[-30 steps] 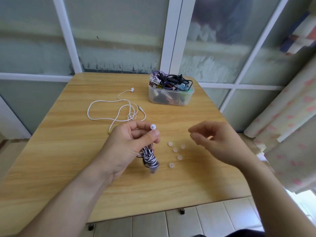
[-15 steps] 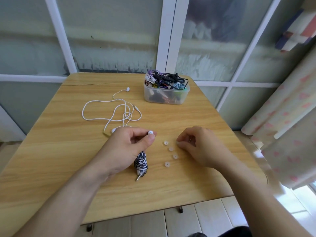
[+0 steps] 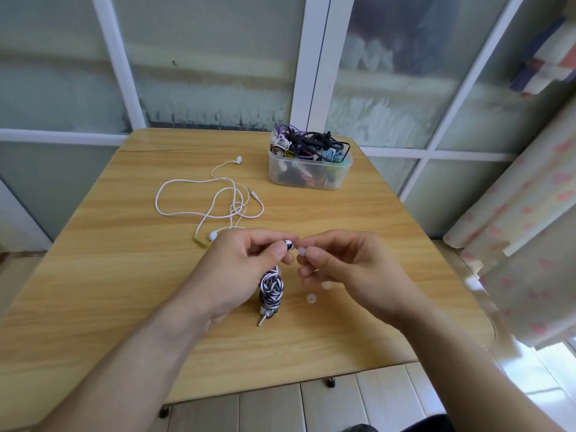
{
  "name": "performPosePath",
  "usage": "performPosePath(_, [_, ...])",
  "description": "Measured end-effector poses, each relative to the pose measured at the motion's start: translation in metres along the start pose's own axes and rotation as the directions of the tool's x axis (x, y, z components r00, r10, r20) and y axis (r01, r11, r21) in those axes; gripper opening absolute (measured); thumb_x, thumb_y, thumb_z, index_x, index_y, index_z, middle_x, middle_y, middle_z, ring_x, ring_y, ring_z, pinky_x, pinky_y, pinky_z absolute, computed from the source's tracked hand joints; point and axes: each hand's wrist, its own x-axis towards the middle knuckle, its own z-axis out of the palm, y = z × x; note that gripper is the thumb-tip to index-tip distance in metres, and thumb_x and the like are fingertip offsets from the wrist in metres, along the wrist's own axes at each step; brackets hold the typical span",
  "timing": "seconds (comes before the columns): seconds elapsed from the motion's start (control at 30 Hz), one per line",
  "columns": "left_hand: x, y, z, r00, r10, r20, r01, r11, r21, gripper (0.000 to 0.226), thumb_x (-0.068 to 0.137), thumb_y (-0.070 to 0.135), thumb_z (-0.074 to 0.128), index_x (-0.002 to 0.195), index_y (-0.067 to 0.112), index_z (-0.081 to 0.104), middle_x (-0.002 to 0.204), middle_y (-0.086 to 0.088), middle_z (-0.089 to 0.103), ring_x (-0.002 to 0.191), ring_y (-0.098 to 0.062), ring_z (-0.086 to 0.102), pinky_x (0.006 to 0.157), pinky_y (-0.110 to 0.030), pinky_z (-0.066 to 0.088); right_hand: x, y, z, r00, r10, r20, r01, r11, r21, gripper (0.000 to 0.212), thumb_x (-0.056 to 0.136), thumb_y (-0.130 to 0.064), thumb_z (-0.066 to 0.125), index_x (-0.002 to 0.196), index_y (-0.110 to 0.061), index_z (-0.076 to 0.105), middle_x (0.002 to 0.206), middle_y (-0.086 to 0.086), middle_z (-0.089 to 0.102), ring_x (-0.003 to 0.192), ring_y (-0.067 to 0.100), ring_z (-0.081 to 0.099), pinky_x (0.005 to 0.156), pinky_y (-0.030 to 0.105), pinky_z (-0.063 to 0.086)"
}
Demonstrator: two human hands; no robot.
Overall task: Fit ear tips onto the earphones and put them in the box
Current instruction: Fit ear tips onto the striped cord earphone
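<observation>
Bringing the two together now: our left hand (image 3: 246, 263) pinches the earbud (image 3: 288, 244) of the black-and-white braided earphones (image 3: 271, 291), whose bundle hangs down to the wooden tabletop (image 3: 124, 275), while our right hand (image 3: 349, 269) pinches a clear ear tip (image 3: 301, 251) just beside it. Next we'd say: line up and push on. A spare ear tip (image 3: 310, 298) waits below; white earphones (image 3: 218, 201) lie loose, the plastic box (image 3: 308, 173) sits by the frosted windows (image 3: 218, 73).
</observation>
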Motion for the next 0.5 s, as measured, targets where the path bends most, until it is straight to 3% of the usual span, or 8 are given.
performPosePath(0.23, [-0.001,0.000,0.004,0.999,0.011,-0.034,-0.014,0.997,-0.075,0.021,0.097,0.007,0.052,0.101,0.017,0.070,0.072,-0.001,0.071,0.061,-0.014,0.056,0.060,-0.024,0.046,0.003,0.001,0.007,0.998,-0.024,-0.063,0.033,0.987,0.156,0.015,0.090,-0.002,0.062,0.103,0.004,0.064,0.084,0.022,0.071,0.070,0.024,0.066,0.066,0.030,0.057])
performPosePath(0.5, [-0.004,0.004,0.011,0.999,0.017,-0.033,-0.020,0.994,-0.110,0.018,0.098,0.008,0.051,0.099,0.012,0.069,0.072,-0.003,0.072,0.057,-0.005,0.061,0.060,-0.022,0.041,0.001,0.002,0.007,0.994,-0.103,-0.031,0.106,0.987,0.119,0.018,0.087,-0.010,0.063,0.097,0.004,0.067,0.087,0.016,0.070,0.076,0.023,0.064,0.066,0.032,0.057])
